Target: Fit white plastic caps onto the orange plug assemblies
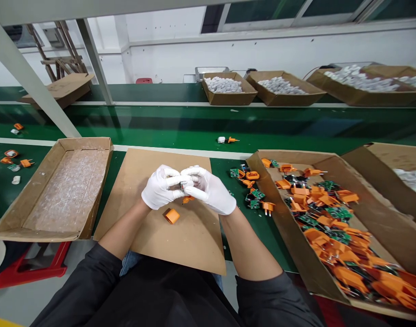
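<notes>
Clad in black sleeves (92, 277), closest to the camera. Pinching a small white part (182, 185) between curled fingertips of gloved left hand (160, 187) and right hand (210, 188), over a brown board (194, 245). On it, just below, an orange shell (172, 216). To the left, a shallow carton (88, 220) with glossy clear lining. To the right, a large box (279, 218) heaped with orange plugs (340, 254) and green circuit boards (339, 212); beyond, another carton (368, 177) holding white pieces (412, 179). Farther back, three boxes (228, 99) full of similar pieces.
</notes>
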Tool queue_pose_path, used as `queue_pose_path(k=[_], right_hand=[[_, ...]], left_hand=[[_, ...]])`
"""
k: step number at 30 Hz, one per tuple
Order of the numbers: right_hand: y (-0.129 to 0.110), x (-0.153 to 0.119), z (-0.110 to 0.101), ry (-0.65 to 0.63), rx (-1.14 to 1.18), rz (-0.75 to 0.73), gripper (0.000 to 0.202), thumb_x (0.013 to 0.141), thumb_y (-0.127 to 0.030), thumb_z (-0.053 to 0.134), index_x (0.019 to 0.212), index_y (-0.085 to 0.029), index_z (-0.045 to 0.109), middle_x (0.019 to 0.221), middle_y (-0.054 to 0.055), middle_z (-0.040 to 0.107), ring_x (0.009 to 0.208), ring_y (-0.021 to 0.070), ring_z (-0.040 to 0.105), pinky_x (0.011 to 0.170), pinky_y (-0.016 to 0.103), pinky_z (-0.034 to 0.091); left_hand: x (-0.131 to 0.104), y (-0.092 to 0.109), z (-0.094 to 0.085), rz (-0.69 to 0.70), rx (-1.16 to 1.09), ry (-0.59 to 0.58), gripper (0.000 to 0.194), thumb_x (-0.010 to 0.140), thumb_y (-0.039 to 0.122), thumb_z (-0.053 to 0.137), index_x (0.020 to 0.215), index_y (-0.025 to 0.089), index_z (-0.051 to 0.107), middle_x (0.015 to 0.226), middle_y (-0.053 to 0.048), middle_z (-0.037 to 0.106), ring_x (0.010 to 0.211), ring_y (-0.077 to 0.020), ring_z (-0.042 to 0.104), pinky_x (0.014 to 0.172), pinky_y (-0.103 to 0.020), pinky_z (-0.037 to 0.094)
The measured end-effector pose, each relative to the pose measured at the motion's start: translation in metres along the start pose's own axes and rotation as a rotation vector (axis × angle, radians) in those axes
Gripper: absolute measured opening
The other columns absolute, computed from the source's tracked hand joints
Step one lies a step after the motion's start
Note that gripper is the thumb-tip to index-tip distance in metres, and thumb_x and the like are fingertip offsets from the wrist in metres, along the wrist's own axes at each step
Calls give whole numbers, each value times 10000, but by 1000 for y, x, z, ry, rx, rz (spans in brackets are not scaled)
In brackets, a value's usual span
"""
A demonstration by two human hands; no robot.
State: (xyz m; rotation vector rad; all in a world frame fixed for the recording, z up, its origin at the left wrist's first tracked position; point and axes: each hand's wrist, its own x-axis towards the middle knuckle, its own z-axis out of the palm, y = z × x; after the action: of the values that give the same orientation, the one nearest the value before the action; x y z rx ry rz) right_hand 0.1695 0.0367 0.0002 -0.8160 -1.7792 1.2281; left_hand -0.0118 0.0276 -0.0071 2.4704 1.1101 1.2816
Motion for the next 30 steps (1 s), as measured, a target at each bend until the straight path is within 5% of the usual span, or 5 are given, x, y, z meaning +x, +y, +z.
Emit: queue_pose_path(k=[3, 6, 11, 16, 30], right_hand=[[-2, 1, -2, -37, 116, 32, 392, 777, -547, 669, 974, -214, 611, 909, 48, 634, 736, 165, 615, 669, 343, 533], [-1, 2, -3, -16, 150, 35, 410, 742, -562, 704, 951, -224, 608, 882, 37, 620, 758, 173, 608, 652, 334, 534], [4, 2, 1, 7, 89, -12, 478, 776, -688, 579, 936, -243, 645, 875, 63, 624, 808, 225, 616, 665, 388, 552], [2, 4, 14, -2, 344, 58, 546, 657, -754, 635, 898, -265, 610, 871, 46, 609, 679, 208, 621, 549, 370, 537], [0, 1, 9, -75, 321, 68, 458, 693, -625, 692, 916, -253, 544, 740, -11, 606, 694, 197, 627, 649, 363, 500]], left_hand=[[4, 2, -2, 42, -91, -66, 225, 771, 443, 706, 880, 250, 745, 625, 2, 567, 536, -106, 441, 557, -267, 409], [3, 4, -3, 20, -108, -6, 263, 786, 478, 684, 916, 258, 749, 647, -1, 549, 563, -112, 457, 566, -271, 417], [-6, 4, 1, -182, -260, 59, 341, 685, 528, 752, 855, 232, 747, 796, -25, 566, 713, -143, 531, 673, -292, 487], [-10, 3, 5, -346, -449, 65, 375, 619, 529, 797, 800, 209, 723, 789, -12, 563, 735, -148, 522, 721, -310, 493], [-7, 5, 4, -281, -364, 38, 409, 623, 582, 775, 769, 204, 729, 754, -19, 562, 704, -147, 518, 659, -296, 479]])
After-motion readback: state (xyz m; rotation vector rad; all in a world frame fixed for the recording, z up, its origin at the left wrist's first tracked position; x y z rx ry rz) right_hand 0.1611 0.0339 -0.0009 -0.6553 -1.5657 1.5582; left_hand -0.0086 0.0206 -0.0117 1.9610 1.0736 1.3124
